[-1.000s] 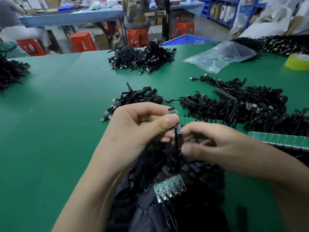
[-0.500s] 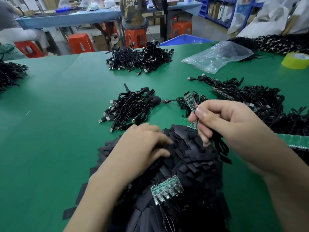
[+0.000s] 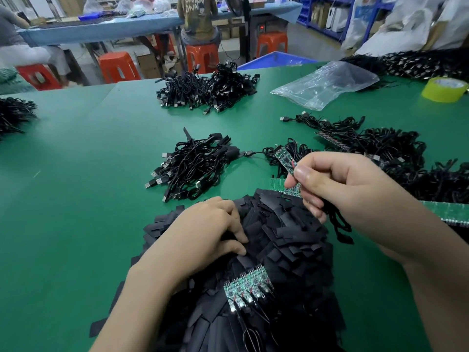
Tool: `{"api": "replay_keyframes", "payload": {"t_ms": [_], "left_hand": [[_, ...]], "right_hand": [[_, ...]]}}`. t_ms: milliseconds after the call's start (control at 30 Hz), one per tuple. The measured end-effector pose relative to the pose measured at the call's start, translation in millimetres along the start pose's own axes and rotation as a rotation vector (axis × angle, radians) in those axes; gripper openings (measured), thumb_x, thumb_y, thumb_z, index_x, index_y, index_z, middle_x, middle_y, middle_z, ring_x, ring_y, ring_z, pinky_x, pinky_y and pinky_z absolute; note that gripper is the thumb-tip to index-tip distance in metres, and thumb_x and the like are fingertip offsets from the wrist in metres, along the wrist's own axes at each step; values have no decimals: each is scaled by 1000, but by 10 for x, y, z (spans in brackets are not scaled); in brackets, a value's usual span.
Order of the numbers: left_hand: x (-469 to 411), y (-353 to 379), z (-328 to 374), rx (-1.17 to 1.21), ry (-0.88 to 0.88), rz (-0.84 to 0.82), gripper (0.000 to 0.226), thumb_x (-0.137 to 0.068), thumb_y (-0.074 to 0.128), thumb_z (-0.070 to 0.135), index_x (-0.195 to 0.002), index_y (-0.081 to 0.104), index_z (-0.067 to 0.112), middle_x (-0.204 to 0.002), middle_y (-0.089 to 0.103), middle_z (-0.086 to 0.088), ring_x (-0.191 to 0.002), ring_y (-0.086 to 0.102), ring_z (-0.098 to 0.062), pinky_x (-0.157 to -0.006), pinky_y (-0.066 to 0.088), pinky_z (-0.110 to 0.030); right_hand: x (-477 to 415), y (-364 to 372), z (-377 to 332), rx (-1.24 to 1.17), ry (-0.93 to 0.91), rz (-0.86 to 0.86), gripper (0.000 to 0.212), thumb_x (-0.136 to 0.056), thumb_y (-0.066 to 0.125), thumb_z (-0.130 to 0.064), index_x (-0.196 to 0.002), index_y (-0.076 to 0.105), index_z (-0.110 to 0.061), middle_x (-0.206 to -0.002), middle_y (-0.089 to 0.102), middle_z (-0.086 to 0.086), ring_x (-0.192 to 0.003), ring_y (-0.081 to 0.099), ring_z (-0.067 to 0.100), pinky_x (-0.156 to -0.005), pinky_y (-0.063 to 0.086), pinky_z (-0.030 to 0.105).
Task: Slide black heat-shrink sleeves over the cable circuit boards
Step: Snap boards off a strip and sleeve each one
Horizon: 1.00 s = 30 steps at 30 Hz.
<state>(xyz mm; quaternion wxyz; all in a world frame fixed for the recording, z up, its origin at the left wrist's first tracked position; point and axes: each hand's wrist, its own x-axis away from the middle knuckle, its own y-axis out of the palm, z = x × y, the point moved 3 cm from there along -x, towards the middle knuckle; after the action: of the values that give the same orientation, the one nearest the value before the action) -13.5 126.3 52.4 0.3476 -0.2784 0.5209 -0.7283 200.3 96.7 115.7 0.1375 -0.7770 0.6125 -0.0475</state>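
The right hand (image 3: pixel 350 194) pinches one circuit board (image 3: pixel 284 157) between thumb and forefinger. The left hand (image 3: pixel 203 237) touches one sleeve pile (image 3: pixel 291 240) with curled fingers; its grip cannot be told.

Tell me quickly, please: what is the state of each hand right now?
Left hand: fingers curled into the sleeve pile; whether it holds a sleeve cannot be told.
Right hand: closed, pinching a circuit board.

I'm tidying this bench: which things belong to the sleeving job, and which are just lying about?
For the job: small green circuit board on black cable, in right hand; pile of flat black heat-shrink sleeves, under left hand.
Lying about: clear plastic bag; yellow tape roll.
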Motion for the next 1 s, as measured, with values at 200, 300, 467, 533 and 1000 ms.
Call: {"api": "replay_keyframes", "payload": {"t_ms": [200, 300, 467, 533, 1000], "left_hand": [[69, -51, -64, 42, -35, 10, 4, -87, 76, 41, -89, 78, 38, -99, 58, 18, -101, 49, 2, -91, 42, -20], [144, -193, -81, 241, -84, 123, 10, -91, 74, 33, -81, 72, 34, -88, 69, 17, -86, 61, 1, -76, 44, -14], [243, -401, 60, 805, -70, 167, 7, -94, 68, 22, -92, 74, 20, -79, 76, 0, -69, 63, -4, -64, 46, -11], [260, -434, 119, 901, -23, 169, 11, -93, 66, 18, -98, 76, 16, -77, 74, -1, -68, 63, -2, -64, 45, -8], [238, -564, 401, 394, 169, 675, 18, -81, 82, 31, -97, 81, 23, -86, 72, 11, -77, 64, -6, -67, 50, -21]], "right_hand": [[-15, -2, 39, 54, 24, -17, 30, -105, 51, -25, -83, 72, -23, -56, 50, -4, -56, 52, 13, -57, 50, 24], [-15, -5, 58, 83, 32, -19, 29, -104, 53, -28, -82, 71, -24, -56, 51, -5, -55, 52, 13, -57, 49, 24], [-10, 101, 81, 230, 19, -90, 40, -92, 62, -56, -87, 66, -17, -69, 48, 13, -60, 48, 14, -64, 41, 36], [-7, 174, 82, 210, 17, -109, 39, -91, 62, -55, -88, 68, -17, -65, 45, 6, -59, 45, 12, -62, 37, 36], [-24, 183, 92, -16, 49, -34, 31, -91, 60, -49, -78, 71, -23, -55, 45, -4, -51, 43, 14, -51, 41, 26]]}}
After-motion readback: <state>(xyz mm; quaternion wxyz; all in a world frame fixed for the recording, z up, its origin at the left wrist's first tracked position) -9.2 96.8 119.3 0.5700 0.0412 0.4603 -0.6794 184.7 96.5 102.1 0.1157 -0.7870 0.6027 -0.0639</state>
